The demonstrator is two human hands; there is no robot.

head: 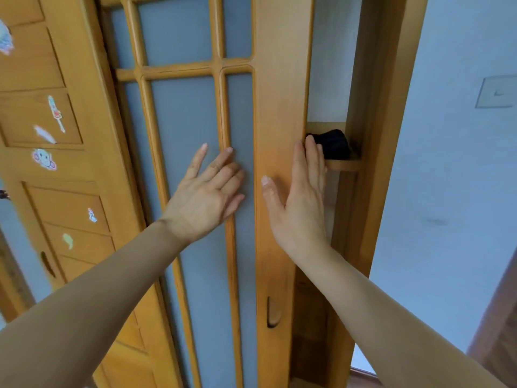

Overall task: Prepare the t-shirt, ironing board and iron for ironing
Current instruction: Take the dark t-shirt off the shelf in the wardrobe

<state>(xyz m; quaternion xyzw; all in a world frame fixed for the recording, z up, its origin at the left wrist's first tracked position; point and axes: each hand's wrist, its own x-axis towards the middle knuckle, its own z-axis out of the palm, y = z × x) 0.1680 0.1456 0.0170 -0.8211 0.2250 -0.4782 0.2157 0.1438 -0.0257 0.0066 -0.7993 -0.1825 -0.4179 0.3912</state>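
Wooden wardrobe door (279, 107), both hands (207, 197) flat.

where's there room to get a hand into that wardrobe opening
The gap runs between the sliding door's edge and the right frame post. Above the shelf it looks bare, with a pale back wall. On the shelf it is crowded: a dark bundle fills it, and the right hand already curls round the door edge there.
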